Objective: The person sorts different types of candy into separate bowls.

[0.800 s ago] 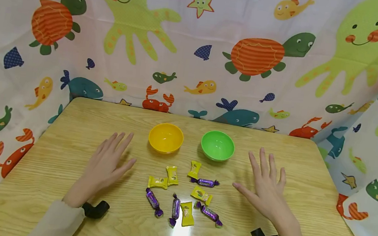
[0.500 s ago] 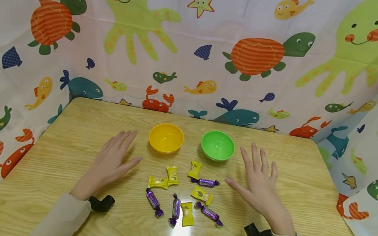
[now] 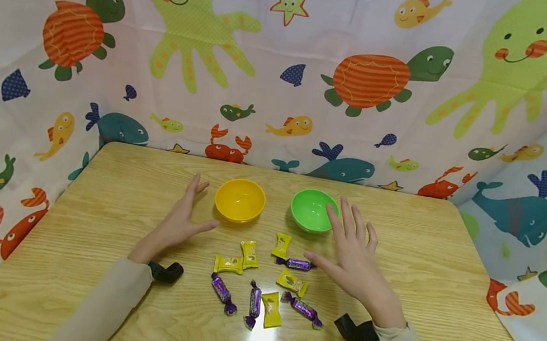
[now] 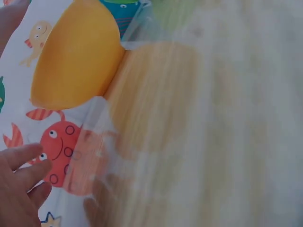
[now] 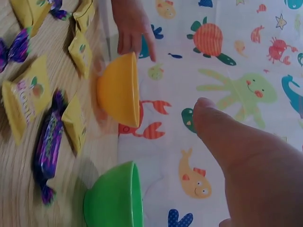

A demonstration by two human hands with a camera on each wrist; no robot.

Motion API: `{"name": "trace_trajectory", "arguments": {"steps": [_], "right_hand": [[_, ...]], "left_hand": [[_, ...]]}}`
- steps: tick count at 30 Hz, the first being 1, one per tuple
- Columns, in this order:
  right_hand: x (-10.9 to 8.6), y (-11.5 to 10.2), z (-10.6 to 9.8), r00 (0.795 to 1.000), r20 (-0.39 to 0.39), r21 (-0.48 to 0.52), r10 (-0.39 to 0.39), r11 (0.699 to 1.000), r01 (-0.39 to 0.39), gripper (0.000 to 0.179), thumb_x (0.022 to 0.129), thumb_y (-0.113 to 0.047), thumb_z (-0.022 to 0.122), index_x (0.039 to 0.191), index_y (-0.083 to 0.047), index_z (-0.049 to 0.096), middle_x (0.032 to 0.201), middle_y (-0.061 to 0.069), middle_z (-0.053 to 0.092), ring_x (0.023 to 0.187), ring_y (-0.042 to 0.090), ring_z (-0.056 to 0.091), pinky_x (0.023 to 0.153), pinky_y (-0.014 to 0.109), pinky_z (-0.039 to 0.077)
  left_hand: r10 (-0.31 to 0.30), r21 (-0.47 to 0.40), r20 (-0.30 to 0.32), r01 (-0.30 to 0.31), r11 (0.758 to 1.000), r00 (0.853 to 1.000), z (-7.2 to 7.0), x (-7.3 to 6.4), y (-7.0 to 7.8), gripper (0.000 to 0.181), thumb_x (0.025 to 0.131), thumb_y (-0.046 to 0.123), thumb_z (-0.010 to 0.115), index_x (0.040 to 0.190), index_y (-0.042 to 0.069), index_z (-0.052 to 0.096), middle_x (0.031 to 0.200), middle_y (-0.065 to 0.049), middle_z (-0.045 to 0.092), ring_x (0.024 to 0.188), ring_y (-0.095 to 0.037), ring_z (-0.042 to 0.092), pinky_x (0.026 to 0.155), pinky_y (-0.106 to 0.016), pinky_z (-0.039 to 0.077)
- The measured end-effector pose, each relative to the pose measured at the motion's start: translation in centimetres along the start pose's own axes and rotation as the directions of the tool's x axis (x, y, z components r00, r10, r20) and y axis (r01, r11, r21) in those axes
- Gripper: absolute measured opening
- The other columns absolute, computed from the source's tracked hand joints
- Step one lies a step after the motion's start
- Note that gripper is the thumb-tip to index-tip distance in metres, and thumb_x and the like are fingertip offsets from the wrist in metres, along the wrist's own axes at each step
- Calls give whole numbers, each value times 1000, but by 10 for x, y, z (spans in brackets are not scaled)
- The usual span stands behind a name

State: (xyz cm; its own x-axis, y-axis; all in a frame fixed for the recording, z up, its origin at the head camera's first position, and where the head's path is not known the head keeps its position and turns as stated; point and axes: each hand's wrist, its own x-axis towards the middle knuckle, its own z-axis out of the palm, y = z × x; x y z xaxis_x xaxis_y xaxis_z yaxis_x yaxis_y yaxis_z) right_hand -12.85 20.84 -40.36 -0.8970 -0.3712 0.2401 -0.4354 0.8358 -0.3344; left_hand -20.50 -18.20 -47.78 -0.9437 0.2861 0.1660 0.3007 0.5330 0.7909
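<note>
My left hand (image 3: 177,226) hovers just left of the yellow bowl (image 3: 239,200), its thumb stretched toward the bowl's near side and nothing in its grasp. In the left wrist view the yellow bowl (image 4: 75,56) stands beside the fingers (image 4: 23,177). My right hand (image 3: 356,261) is spread and holds nothing. Its index finger overlaps the right rim of the green bowl (image 3: 311,211) in the head view, and its thumb overlaps the end of a purple-wrapped candy (image 3: 297,264). The right wrist view shows both bowls, with the green bowl (image 5: 113,198) nearer.
In front of the bowls lie several yellow-wrapped candies (image 3: 292,283) and more purple twist-wrapped candies (image 3: 222,290) on the wooden table (image 3: 66,259). A sea-animal curtain (image 3: 273,41) hangs behind and along both sides of the table.
Both hands have moved inward and forward, the left up to the yellow bowl and the right up to the green bowl. The left hand has turned more sideways. Bowls and candies stay put.
</note>
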Motion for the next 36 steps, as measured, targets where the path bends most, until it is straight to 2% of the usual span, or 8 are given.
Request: {"name": "trace_trajectory", "arguments": {"steps": [7, 13, 18, 23, 28, 30, 36], "right_hand": [[12, -15, 5, 999, 10, 49, -33, 998, 33, 98, 89, -57, 66, 161, -20, 10, 166, 9, -7, 150, 34, -5, 111, 67, 1], [23, -26, 14, 999, 24, 101, -44, 994, 41, 92, 90, -57, 65, 159, -19, 17, 162, 13, 12, 146, 32, 13, 111, 62, 8], [31, -38, 22, 998, 17, 146, -64, 987, 61, 86, 91, -53, 67, 157, -17, 25, 155, 15, 26, 141, 31, 22, 111, 59, 13], [34, -48, 36, 994, -9, 197, -111, 974, 111, 77, 93, -46, 66, 153, -12, 32, 150, 16, 35, 136, 32, 29, 106, 56, 20], [35, -54, 52, 991, -7, 265, -135, 955, 132, 68, 95, -39, 65, 148, -7, 40, 145, 15, 40, 133, 31, 34, 102, 54, 25], [35, -56, 59, 990, 10, 295, -144, 946, 135, 66, 95, -37, 65, 148, -6, 41, 145, 15, 41, 132, 31, 35, 102, 54, 26], [33, -59, 80, 977, 119, 298, -178, 945, 136, 65, 97, -39, 63, 150, -9, 40, 152, 14, 37, 137, 31, 35, 107, 58, 26]], "left_hand": [[72, -169, 2, -71, 983, 997, 11, 16, -2, 124, 81, 26, 85, 157, 34, -13, 163, -10, 20, 149, -29, 22, 119, -54, 15], [120, -301, 10, -112, 947, 993, 23, 28, -6, 124, 80, 13, 84, 159, 28, -11, 163, -15, 18, 149, -32, 20, 120, -51, 15], [134, -309, 18, -122, 943, 991, 28, 32, -8, 126, 77, 12, 87, 159, 29, -7, 163, -15, 18, 150, -28, 17, 121, -50, 13], [115, -305, 30, -100, 947, 993, 28, 28, -8, 129, 74, 8, 88, 159, 32, -6, 164, -14, 17, 150, -25, 15, 121, -51, 12], [117, -308, 31, -102, 946, 993, 28, 28, -8, 126, 76, 11, 88, 159, 32, -3, 164, -15, 17, 150, -24, 15, 121, -52, 11], [116, -309, 35, -100, 946, 993, 29, 29, -7, 125, 76, 13, 88, 159, 32, -3, 164, -15, 17, 150, -24, 16, 121, -52, 11], [92, -297, 43, -75, 952, 995, 32, 30, -7, 123, 77, 16, 88, 160, 23, -2, 164, -10, 19, 149, -23, 19, 121, -50, 12]]}}
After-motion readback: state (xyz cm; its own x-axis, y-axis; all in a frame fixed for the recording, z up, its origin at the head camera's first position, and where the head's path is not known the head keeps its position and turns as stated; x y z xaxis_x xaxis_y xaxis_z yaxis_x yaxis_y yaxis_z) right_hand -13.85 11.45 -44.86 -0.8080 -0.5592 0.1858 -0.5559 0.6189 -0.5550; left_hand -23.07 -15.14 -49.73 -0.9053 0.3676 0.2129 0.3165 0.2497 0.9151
